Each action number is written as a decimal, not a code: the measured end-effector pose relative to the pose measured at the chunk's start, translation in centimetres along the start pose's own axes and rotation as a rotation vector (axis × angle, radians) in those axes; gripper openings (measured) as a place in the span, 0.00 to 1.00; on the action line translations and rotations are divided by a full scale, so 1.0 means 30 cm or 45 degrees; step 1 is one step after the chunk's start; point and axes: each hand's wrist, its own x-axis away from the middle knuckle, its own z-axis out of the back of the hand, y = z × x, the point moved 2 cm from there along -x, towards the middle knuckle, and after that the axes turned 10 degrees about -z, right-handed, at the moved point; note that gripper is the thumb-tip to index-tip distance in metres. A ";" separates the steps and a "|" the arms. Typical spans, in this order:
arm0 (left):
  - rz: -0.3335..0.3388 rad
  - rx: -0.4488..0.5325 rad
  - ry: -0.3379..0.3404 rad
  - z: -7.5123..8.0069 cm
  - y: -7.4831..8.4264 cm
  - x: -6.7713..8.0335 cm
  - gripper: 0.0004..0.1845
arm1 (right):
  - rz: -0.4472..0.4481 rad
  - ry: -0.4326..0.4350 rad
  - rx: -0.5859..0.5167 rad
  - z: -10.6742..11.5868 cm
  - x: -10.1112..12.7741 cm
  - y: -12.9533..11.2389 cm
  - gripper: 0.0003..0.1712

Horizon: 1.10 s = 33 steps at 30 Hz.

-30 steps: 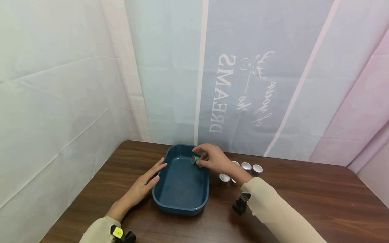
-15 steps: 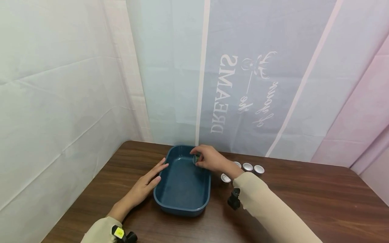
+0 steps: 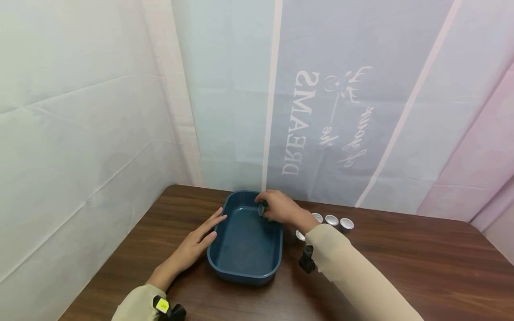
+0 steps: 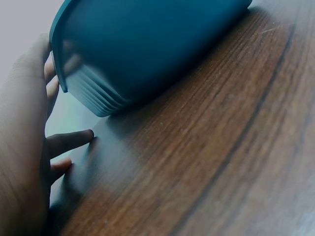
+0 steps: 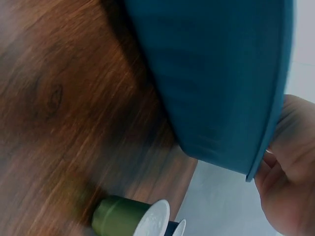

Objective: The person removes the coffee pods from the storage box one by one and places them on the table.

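A deep blue plastic basin (image 3: 245, 249) with rounded corners stands on the brown table. My right hand (image 3: 281, 207) reaches over its far right corner and pinches a small coffee capsule (image 3: 261, 210) between thumb and fingers, its round end facing left. In the right wrist view the basin's wall (image 5: 211, 78) hides that capsule and the fingertips. My left hand (image 3: 194, 243) lies against the left rim, fingers extended; the left wrist view shows some fingertips behind the rim (image 4: 56, 54) and others below it.
Several coffee capsules (image 3: 331, 220) stand right of the basin, silver lids up, partly covered by the right forearm. A green capsule (image 5: 115, 216) and a dark blue one (image 5: 172, 227) show in the right wrist view. A printed cloth (image 3: 225, 111) hangs behind the table.
My right wrist and sleeve have shifted slightly left toward the basin, the capsule still pinched over its far right corner. The left hand stays at the rim. The head view has turned a little.
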 end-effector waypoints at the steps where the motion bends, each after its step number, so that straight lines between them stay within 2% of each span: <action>1: 0.004 0.007 0.002 0.002 0.012 -0.003 0.25 | -0.010 0.000 0.019 -0.001 -0.002 -0.001 0.24; 6: 0.016 0.039 0.000 0.022 0.089 -0.021 0.24 | -0.059 0.008 0.085 -0.006 -0.006 -0.014 0.24; 9: 0.023 0.036 -0.011 0.028 0.109 -0.026 0.24 | -0.078 0.022 0.133 -0.013 -0.005 -0.024 0.23; 12: 0.022 0.043 -0.013 0.024 0.094 -0.024 0.25 | -0.078 0.037 0.180 -0.025 -0.003 -0.029 0.21; 20: 0.018 0.011 -0.014 -0.001 -0.014 -0.001 0.25 | -0.036 0.068 0.241 -0.033 -0.004 -0.030 0.20; 26: 0.008 0.015 -0.017 -0.002 -0.019 0.000 0.25 | -0.019 0.040 0.346 -0.033 0.000 -0.041 0.20; 30: 0.014 0.028 -0.009 0.015 0.054 -0.013 0.24 | 0.004 0.012 0.376 -0.039 -0.002 -0.044 0.20; 33: 0.019 0.044 -0.014 0.029 0.110 -0.025 0.24 | 0.063 -0.014 0.335 -0.043 -0.003 -0.043 0.19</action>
